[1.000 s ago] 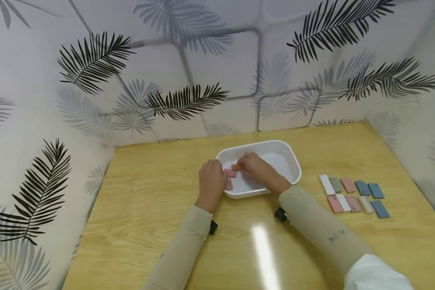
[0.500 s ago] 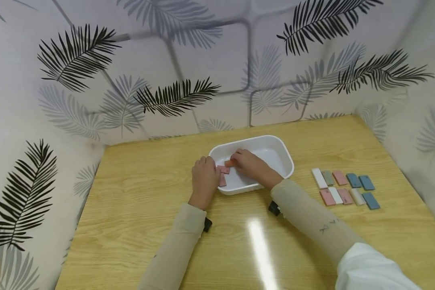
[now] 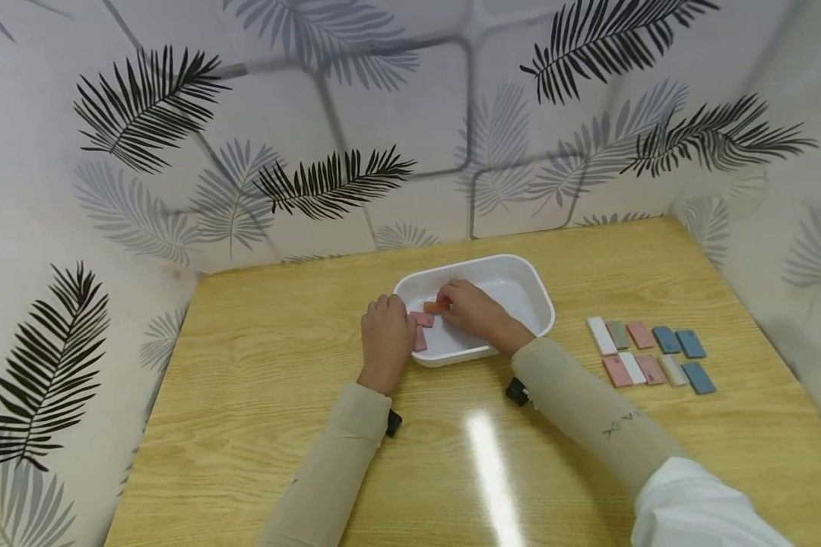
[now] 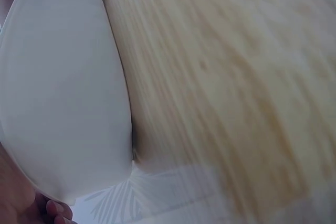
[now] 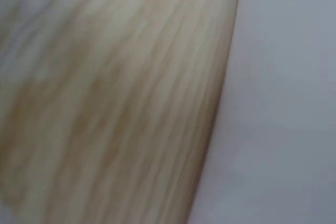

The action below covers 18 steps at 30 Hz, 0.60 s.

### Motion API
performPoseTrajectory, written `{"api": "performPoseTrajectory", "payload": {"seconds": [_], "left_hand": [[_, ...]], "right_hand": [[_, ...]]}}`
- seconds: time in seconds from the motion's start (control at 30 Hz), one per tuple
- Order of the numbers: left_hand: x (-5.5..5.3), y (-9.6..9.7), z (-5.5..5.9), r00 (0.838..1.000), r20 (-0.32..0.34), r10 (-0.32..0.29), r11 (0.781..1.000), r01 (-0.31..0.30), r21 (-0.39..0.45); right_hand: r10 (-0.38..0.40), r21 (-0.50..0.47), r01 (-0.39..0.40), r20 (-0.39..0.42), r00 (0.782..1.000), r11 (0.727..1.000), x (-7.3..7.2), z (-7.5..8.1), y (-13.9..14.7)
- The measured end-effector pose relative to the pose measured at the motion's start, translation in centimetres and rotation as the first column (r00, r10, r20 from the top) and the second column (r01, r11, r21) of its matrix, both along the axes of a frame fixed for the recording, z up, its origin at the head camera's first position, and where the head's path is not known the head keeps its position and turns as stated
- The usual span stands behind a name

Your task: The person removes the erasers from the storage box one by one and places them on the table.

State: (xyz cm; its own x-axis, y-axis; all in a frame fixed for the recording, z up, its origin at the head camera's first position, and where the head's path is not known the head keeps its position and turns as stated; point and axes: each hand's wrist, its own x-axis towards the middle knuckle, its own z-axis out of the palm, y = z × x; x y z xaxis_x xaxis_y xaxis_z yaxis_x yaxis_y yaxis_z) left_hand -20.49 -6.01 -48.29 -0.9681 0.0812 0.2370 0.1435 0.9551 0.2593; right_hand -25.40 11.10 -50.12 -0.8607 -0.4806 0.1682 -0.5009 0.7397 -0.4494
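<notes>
A white plastic basin (image 3: 520,342) stands on the wooden table. My left hand (image 3: 388,342) grips its left rim; in the left wrist view, fingers (image 4: 59,208) curl at the basin's end beside the outer wall (image 4: 68,87). Inside the basin, my right hand (image 3: 475,310) pinches a small orange eraser-like block (image 3: 431,308) close to the left end. Just below that block lie two flat pink erasers (image 3: 422,320), partly hidden by the left hand. The right wrist view has only blurred table and the basin's wall (image 5: 278,98), without the hand.
Right of the basin, two rows of eraser-like blocks lie on the table (image 3: 267,365): white ones (image 3: 602,336), pink ones (image 3: 617,371), blue ones (image 3: 698,378), a green one (image 3: 617,335) and a beige one (image 3: 673,371). A patterned wall (image 3: 424,205) borders the table's far edge.
The head view has shifted slightly, so the whole scene sits a little further left and higher. Both hands keep their places at the basin, with the orange block still in the right fingers.
</notes>
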Motion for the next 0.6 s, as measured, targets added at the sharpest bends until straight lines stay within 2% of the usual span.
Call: {"api": "performPoseTrajectory", "payload": {"seconds": [0.13, 0.27, 0.4, 0.6], "left_hand": [[0.1, 0.3, 0.3, 1.000, 0.022, 0.016, 1.000, -0.015, -0.023], [0.0, 0.4, 0.1, 1.000, 0.020, 0.006, 0.999, -0.005, -0.038], [-0.2, 0.4, 0.0, 1.000, 0.006, 0.002, 0.999, -0.002, -0.055], [-0.2, 0.5, 0.4, 0.999, 0.034, 0.027, 0.998, -0.025, -0.057]], "right_hand": [[-0.058, -0.154, 0.065, 0.052, 0.997, 0.986, 0.3, 0.4, 0.4], [-0.111, -0.273, 0.115, 0.031, 0.993, 0.955, 1.0, 1.1, 1.0], [-0.123, -0.348, 0.118, 0.007, 0.992, 0.930, 1.8, 2.0, 1.8], [-0.113, -0.468, 0.084, -0.034, 0.993, 0.880, 3.3, 3.9, 3.5]]}}
